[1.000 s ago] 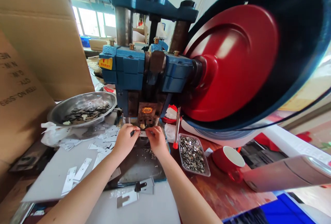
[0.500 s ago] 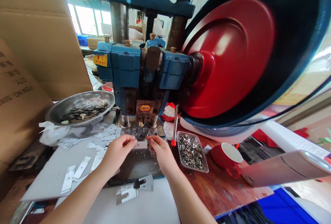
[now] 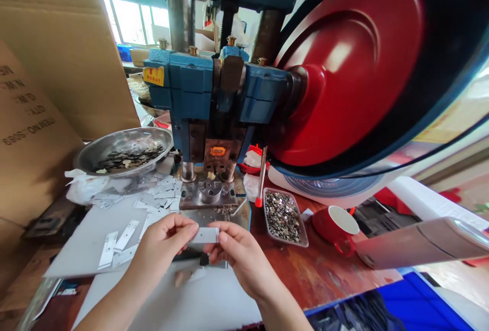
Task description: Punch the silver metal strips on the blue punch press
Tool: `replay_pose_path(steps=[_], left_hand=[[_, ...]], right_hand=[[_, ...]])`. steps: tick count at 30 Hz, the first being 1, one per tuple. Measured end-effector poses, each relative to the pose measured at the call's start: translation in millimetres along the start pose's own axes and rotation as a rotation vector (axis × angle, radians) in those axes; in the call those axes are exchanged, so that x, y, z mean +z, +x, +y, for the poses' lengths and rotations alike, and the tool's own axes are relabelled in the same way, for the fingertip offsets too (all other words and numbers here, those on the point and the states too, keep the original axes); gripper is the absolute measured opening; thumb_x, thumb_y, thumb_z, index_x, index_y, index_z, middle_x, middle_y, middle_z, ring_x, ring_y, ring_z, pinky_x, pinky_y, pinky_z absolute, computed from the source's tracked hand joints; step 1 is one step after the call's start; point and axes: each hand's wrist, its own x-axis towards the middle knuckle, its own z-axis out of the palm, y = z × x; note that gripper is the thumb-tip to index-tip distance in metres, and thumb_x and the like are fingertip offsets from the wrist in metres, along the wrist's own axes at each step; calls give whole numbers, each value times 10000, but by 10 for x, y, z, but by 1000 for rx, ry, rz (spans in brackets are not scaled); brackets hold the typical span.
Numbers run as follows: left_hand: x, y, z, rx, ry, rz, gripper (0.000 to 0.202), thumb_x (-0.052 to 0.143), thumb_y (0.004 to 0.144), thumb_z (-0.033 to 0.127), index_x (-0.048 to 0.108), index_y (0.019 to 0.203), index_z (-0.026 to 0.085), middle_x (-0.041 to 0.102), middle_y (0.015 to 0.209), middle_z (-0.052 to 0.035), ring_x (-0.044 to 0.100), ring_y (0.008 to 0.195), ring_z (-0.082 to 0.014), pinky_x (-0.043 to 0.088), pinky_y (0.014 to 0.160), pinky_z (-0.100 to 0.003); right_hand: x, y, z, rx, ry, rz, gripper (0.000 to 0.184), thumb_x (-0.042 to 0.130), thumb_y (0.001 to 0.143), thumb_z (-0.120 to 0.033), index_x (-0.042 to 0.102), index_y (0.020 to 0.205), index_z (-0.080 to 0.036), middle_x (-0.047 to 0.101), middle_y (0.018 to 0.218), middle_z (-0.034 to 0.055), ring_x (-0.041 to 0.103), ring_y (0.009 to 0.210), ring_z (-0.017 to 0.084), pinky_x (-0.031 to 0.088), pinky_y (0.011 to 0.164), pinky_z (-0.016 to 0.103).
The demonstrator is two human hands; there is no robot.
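Between my two hands is a small flat metal plate (image 3: 207,235) with a hole in it. My left hand (image 3: 168,238) pinches its left end between thumb and fingers. At the right end, my right hand (image 3: 237,247) grips it the same way. Just beyond the plate lies the steel die (image 3: 210,193) on the bed of a blue press (image 3: 189,84). Metal bits (image 3: 223,212) are scattered on the bed in front of the die. Below my hands, other plates on the white board are partly hidden and blurred.
Loose metal plates (image 3: 126,236) lie on the white board (image 3: 82,249) at left, by a steel bowl (image 3: 82,160) of flat parts. To the right stand a plastic tub (image 3: 284,219) of small metal pieces, a red mug (image 3: 324,226) and a flask (image 3: 416,244). A red wheel (image 3: 355,81) looms above.
Both hands have drawn back from the die toward me, bringing the plate with them. The die now shows fully, and the camera view has shifted slightly.
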Motion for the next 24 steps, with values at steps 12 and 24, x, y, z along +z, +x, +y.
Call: replay_pose_path(steps=[12, 24], left_hand=[[187, 878, 53, 383, 376, 148, 189, 519, 799, 345, 668, 833, 233, 702, 813, -5, 635, 750, -189, 478, 705, -305], [213, 1292, -134, 431, 428, 234, 252, 538, 793, 289, 665, 973, 167, 650, 1008, -91, 617, 914, -226, 478, 846, -367]], right_hand=[[-318, 988, -84, -624, -964, 398, 188, 502, 853, -207, 690, 852, -202, 650, 863, 50, 598, 843, 184, 458, 790, 298], [-551, 1434, -95, -514, -1029, 385, 198, 640, 757, -193, 704, 944, -204, 589, 997, 60, 586, 951, 204, 459, 885, 345]])
